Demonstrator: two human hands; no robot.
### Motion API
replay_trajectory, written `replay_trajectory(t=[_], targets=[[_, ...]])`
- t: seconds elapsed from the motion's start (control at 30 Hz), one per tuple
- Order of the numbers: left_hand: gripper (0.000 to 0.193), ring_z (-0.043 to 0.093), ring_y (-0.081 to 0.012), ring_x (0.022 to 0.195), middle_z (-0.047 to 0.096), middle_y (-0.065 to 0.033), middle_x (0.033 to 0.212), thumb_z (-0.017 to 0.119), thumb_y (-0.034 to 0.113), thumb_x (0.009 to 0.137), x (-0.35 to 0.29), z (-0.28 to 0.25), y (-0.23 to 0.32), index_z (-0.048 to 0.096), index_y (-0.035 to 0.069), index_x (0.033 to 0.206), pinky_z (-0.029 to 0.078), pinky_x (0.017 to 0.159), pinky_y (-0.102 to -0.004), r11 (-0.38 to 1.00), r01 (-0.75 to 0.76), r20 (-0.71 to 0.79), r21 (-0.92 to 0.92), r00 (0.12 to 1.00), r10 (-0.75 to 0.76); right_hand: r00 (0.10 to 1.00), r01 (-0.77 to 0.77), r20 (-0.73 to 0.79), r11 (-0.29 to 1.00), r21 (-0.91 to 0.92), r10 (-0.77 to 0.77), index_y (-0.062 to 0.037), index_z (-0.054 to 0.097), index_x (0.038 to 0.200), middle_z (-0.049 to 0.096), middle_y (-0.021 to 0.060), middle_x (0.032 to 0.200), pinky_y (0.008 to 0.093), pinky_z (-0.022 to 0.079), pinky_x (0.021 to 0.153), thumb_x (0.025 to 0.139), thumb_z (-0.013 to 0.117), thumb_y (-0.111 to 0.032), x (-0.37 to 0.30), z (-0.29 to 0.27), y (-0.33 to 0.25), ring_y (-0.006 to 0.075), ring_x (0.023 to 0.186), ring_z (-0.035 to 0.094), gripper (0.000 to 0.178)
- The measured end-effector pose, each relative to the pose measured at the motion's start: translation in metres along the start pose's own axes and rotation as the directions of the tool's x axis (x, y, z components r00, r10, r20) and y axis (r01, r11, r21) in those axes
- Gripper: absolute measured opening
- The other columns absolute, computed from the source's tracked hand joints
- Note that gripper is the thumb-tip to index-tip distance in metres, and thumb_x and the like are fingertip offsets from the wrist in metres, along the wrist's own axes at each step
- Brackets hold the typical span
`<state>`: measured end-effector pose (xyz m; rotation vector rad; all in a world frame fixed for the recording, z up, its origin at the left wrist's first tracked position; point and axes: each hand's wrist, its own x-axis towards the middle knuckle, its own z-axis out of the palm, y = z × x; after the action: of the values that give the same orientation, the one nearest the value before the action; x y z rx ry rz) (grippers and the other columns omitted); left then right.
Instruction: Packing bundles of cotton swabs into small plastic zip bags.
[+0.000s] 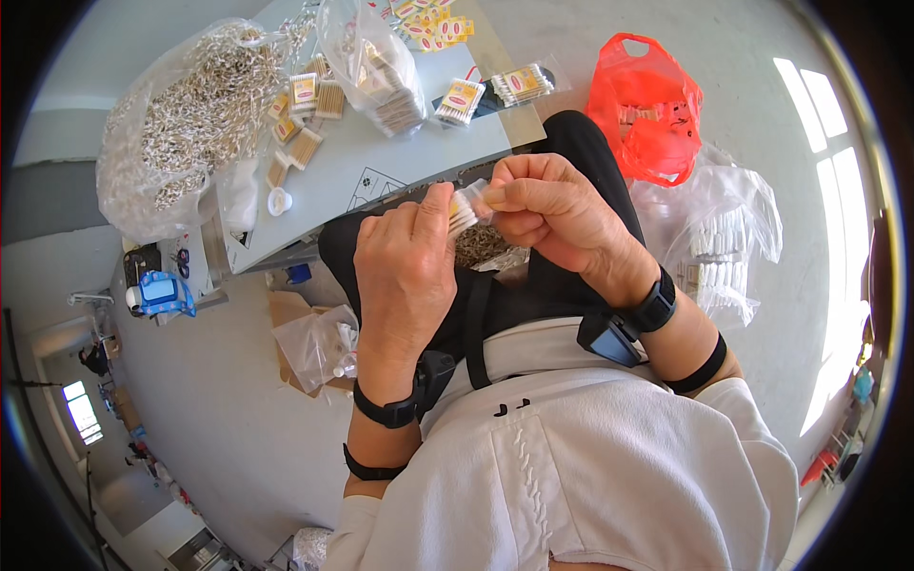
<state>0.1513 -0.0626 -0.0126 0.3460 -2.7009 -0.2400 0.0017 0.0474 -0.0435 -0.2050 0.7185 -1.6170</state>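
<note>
The cotton-swab packet [462,213] slants up rightward between the left hand [407,265], gripping its body, and the right hand [564,211], pinching its plastic end [479,194].

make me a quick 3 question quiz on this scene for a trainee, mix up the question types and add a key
1. True or false: the left hand holds a small swab pack while the right hand pinches its clear wrapper.

2. What colour is the plastic bag with a cut-out handle to the right of the table?
A) green
B) red
C) black

3. Fill the blank: in the picture, the big clear bag of loose swabs lies toward the table's ____ end.

Key: 1 true; 2 B; 3 left
</note>
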Motion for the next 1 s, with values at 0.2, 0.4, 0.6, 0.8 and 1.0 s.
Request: replay_trajectory(t=[0.2, 0.4, 0.6, 0.8, 1.0], targets=[[0.045, 0.058, -0.0257, 0.069, 0.056, -0.0083, 0.073, 0.066, -0.001, 0.071, 0.0008, -0.001, 0.0012, 0.057, 0.002, 0.115, 0.041, 0.064, -0.0375, 0.998, 0.014, 0.013, -0.055, 1.0, -0.014, 1.0, 0.004, 0.024, 0.999, 0.044, -0.006, -0.0038, 0.056, 0.075, 0.06, 0.0036, 0.073, 0.0182, 0.023, 0.041, 0.084, 0.06, -0.003, -0.0017, 0.0019, 0.0006, 0.002, 0.047, 0.034, 0.01], [0.045, 0.057, -0.0264, 0.069, 0.056, -0.0091, 0.073, 0.066, -0.002, 0.071, 0.0027, -0.0003, 0.0007, 0.057, 0.002, 0.115, 0.041, 0.063, -0.0378, 0.999, -0.014, -0.006, -0.046, 1.0, 0.014, 0.998, -0.003, 0.063, 0.995, 0.102, -0.003, -0.0038, 0.057, 0.076, 0.06, 0.0042, 0.075, 0.0183, 0.023, 0.04, 0.084, 0.059, -0.002, -0.0004, -0.001, 0.0039, 0.0023, 0.048, 0.035, 0.009], [0.043, 0.057, -0.0271, 0.069, 0.056, -0.0095, 0.073, 0.065, 0.0, 0.073, 0.0022, 0.0006, 0.0006, 0.057, 0.001, 0.115, 0.041, 0.064, -0.0388, 1.0, 0.016, 0.001, 0.005, 1.0, -0.016, 0.997, 0.023, 0.076, 0.992, 0.122, -0.032, -0.0035, 0.059, 0.08, 0.057, 0.003, 0.073, 0.0177, 0.028, 0.045, 0.084, 0.064, -0.002, -0.0018, 0.0002, 0.0029, 0.004, 0.055, 0.04, 0.007], [0.041, 0.057, -0.0266, 0.07, 0.057, -0.0096, 0.074, 0.064, 0.002, 0.075, 0.0019, 0.0012, 0.0012, 0.057, 0.001, 0.116, 0.041, 0.066, -0.0386, 0.998, 0.023, 0.015, 0.053, 1.0, -0.024, 1.0, 0.007, -0.022, 0.999, -0.036, -0.008, -0.0037, 0.061, 0.085, 0.054, -0.0014, 0.07, 0.0175, 0.029, 0.047, 0.083, 0.068, -0.006, -0.0044, 0.0016, 0.0003, 0.0033, 0.057, 0.041, 0.007], [0.041, 0.057, -0.0262, 0.07, 0.056, -0.0088, 0.074, 0.064, 0.001, 0.076, 0.0044, -0.0024, 0.0027, 0.057, 0.003, 0.116, 0.042, 0.067, -0.0384, 0.999, 0.004, 0.027, 0.053, 1.0, -0.005, 0.983, -0.18, 0.057, 0.982, 0.051, 0.177, -0.0039, 0.059, 0.085, 0.041, -0.0062, 0.065, 0.0176, 0.023, 0.044, 0.087, 0.06, -0.003, -0.0038, -0.006, -0.0018, 0.0024, 0.05, 0.031, 0.002]])
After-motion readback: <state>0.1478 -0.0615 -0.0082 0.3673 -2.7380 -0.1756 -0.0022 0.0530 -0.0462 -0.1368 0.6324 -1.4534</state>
